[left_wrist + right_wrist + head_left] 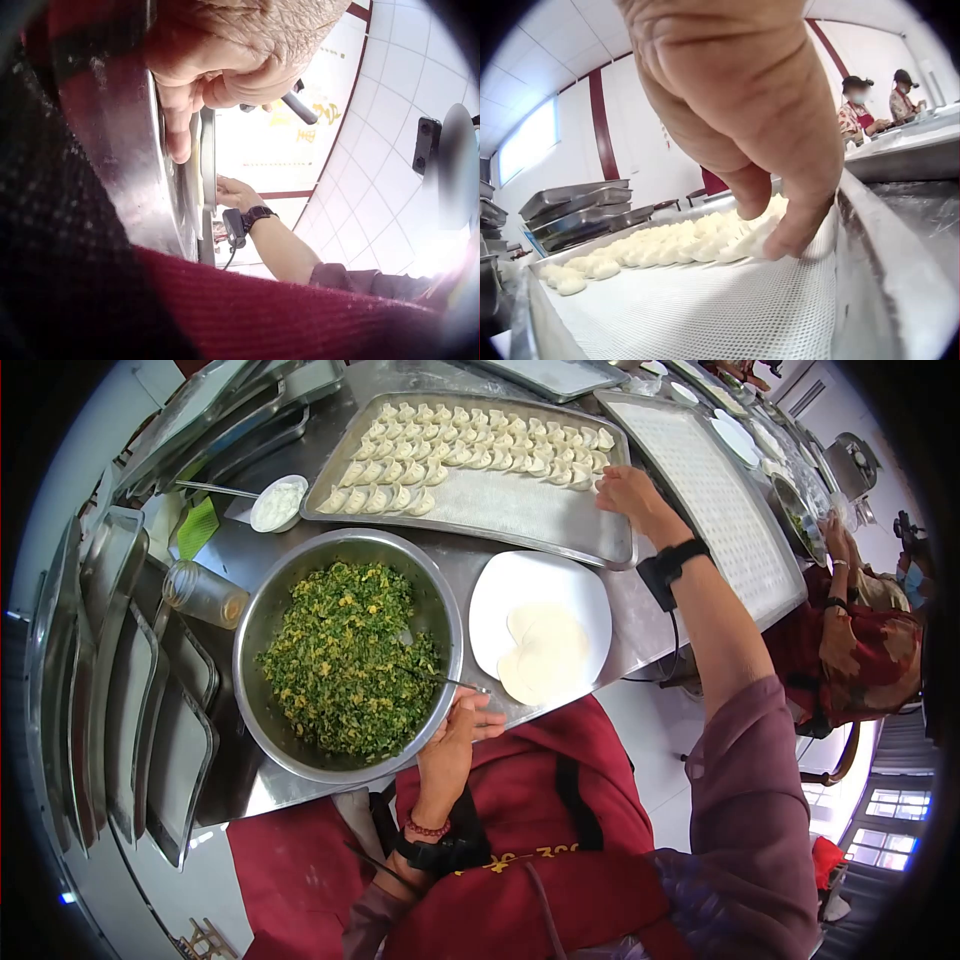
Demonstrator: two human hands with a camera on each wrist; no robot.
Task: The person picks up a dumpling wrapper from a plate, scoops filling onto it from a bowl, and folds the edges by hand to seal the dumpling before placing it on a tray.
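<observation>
Rows of pleated dumplings [480, 435] fill the back and left of a lined metal tray [400, 520]. At its right end is my right hand [640, 505]; in the right wrist view the thumb and a finger of the right hand [769, 225] pinch a dumpling at the row's end, partly hidden by them. My left hand [450, 745] is beside the steel bowl [245, 650] of chopped green and yellow filling [345, 650], under a utensil handle [460, 684]. In the left wrist view the left hand [225, 60] has its fingers loosely extended near a metal edge.
A white plate [490, 600] with round wrappers [545, 655] lies right of the bowl. A small white bowl [278, 506] and a glass jar [205, 595] are at the left, near stacked trays [150, 700]. Another lined tray [700, 480] stands at the right; other people work beyond.
</observation>
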